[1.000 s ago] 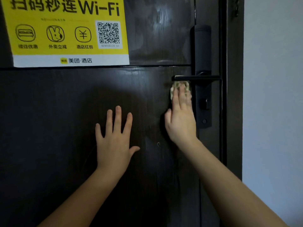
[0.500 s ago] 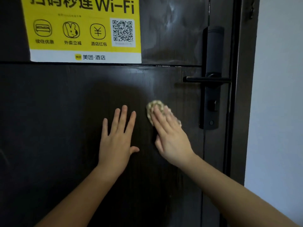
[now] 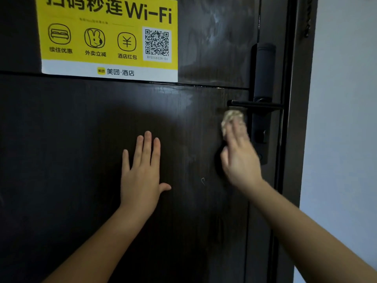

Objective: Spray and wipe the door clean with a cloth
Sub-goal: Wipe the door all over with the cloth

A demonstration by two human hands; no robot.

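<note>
A dark wooden door fills the view. My left hand lies flat on it with straight, spread fingers. My right hand, blurred by motion, presses a small pale cloth flat against the door with straight fingers. The cloth sits just under the black lever handle and left of the lock plate. Faint wipe streaks show on the upper panel. No spray bottle is in view.
A yellow Wi-Fi poster with a QR code is stuck on the door's upper left. The dark door frame runs down the right side, and a pale wall lies beyond it.
My right hand slid the cloth from under the handle down and left toward the middle of the door, then back up right under the handle. My left hand stayed flat in place.
</note>
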